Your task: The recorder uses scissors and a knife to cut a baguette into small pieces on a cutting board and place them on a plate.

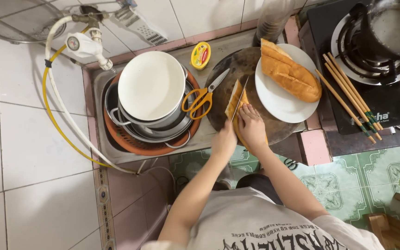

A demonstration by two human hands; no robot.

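On the round dark cutting board (255,122), a person is slicing a baguette piece (235,103) lengthwise. The right hand (252,126) is pressing down on the near end of the bread, its fingers (249,111) curled over the crust and gripping it against the board. The left hand (223,141) is sitting at the board's near-left edge, fingers closed around the handle of a knife (240,98), whose thin blade is running along the bread, away from the person. The handle itself is hidden inside the hand.

On the far-right part of the board, a white plate (278,99) is carrying a larger golden baguette (289,72). Orange-handled scissors (205,94) are lying across the board's left edge, and a small yellow tub (200,55) is standing just beyond them on the counter (209,134). Left of the board, a sink is holding stacked metal pots topped by a white bowl (151,84) inside an orange basket (137,143). Right of the board, wooden chopsticks (348,95) are resting on the edge of a black gas stove (394,106).
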